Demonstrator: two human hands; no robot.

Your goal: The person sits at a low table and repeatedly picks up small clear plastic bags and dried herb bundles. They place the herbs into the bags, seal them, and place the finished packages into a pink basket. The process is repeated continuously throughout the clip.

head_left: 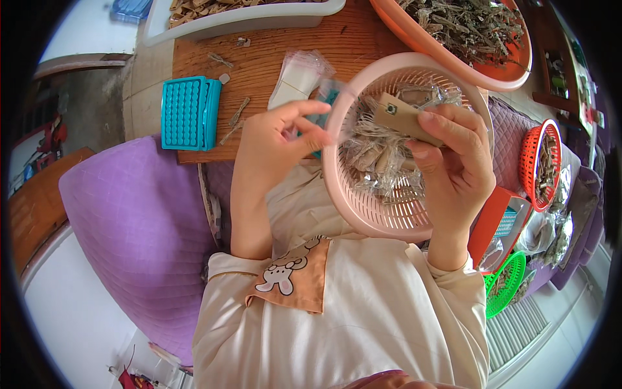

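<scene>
My left hand [275,139] is bent above the table's near edge, thumb and fingers curled toward each other. At its fingertips is a thin clear plastic bag [343,107], faint against the basket rim. My right hand [460,152] pinches a tan paper-like piece [405,118] with a small dark square mark at one end. Directly below that piece is a pink plastic basket [332,165] with slotted sides. Inside it lie several clear-wrapped bundles [382,152] of pale dried stems and tan pieces.
On the wooden table [253,61] are a stack of clear bags [301,78], teal trays [188,113] and dried sprigs [238,111]. An orange basin [528,61] of dried plants and a white bin [272,18] stand behind. Red [528,165] and green baskets [518,285] are at right.
</scene>
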